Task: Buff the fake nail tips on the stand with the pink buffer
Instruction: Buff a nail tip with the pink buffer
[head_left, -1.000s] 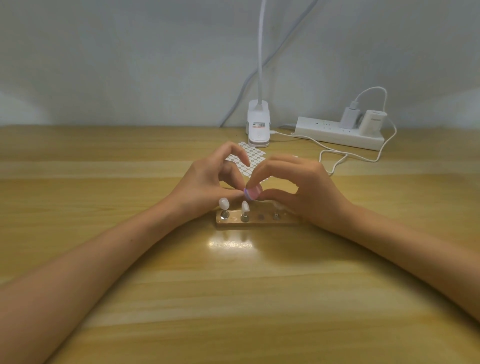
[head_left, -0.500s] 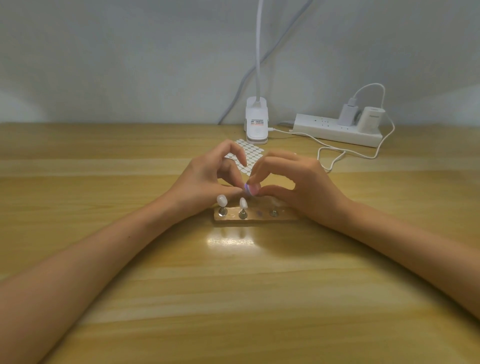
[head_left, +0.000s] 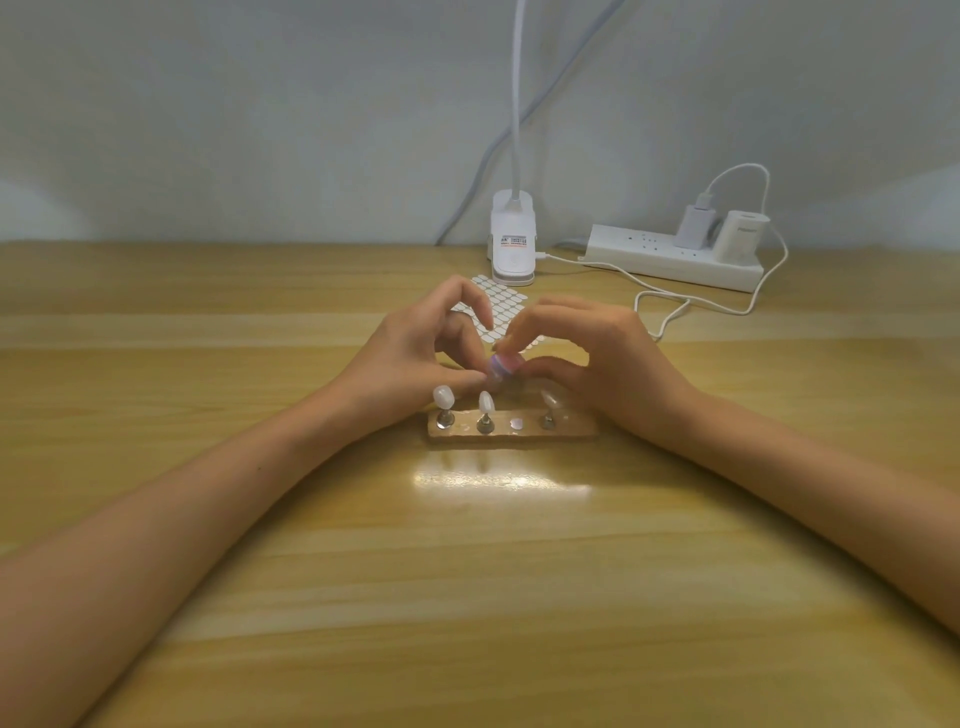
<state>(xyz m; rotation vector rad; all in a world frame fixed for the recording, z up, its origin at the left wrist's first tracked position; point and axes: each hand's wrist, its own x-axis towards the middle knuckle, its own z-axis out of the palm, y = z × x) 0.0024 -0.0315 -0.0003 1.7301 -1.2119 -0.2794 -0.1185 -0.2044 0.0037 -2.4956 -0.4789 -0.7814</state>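
Observation:
A wooden stand (head_left: 571, 431) lies on the table in front of my hands. It carries white nail tips (head_left: 443, 397) on metal pegs in its first, second and fourth sockets, while the third socket (head_left: 516, 425) is bare. Just behind and above the stand, my right hand (head_left: 597, 364) pinches the small pink buffer (head_left: 503, 364) between thumb and fingers. My left hand (head_left: 410, 358) has its thumb and a finger pinched together right against the buffer's left end. They seem to hold a nail tip, which is mostly hidden. Its index finger arches up.
A sheet of white adhesive dots (head_left: 501, 306) lies behind my hands. Further back stand a white clip lamp base (head_left: 511, 244) and a power strip (head_left: 670, 260) with two chargers. A white cable (head_left: 675, 306) loops on the table to the right.
Both hands stay pinched together at the buffer with only small movements. My right hand has shifted slightly, so the nail tip on the fourth peg now shows.

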